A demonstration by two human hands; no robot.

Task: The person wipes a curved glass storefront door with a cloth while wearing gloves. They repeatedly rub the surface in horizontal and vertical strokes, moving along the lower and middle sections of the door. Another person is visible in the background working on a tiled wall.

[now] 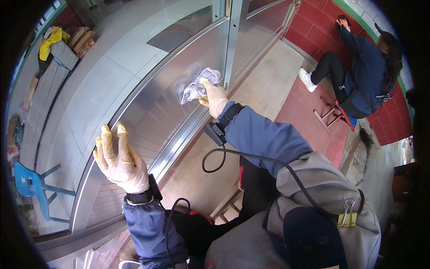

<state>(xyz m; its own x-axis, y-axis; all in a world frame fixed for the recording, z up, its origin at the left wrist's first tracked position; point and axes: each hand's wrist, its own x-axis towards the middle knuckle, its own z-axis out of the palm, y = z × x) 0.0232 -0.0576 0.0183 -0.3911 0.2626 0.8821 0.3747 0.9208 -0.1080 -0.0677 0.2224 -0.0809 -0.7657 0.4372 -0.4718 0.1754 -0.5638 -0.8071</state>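
My right hand (213, 95), in a pale rubber glove, presses a crumpled lilac-grey cloth (195, 91) against the lower metal panel (171, 101) of a framed glass door. The cloth and glove are mirrored faintly in the shiny panel. Also gloved, my left hand (122, 161) rests with spread fingers at the door's metal crossbar (134, 92), its fingertips by the glass edge. That hand holds nothing. A black strap with a small device circles each wrist, and a black cable (255, 155) runs from the right one across my sleeve.
On the right a person (362, 70) sits on a small stool (331, 116), one hand on the red tiled wall (312, 28). Behind the glass are a blue plastic chair (32, 185) and a patterned bench (47, 87) bearing a yellow cloth (53, 42). The door's upright frame (232, 47) stands beyond my right hand.
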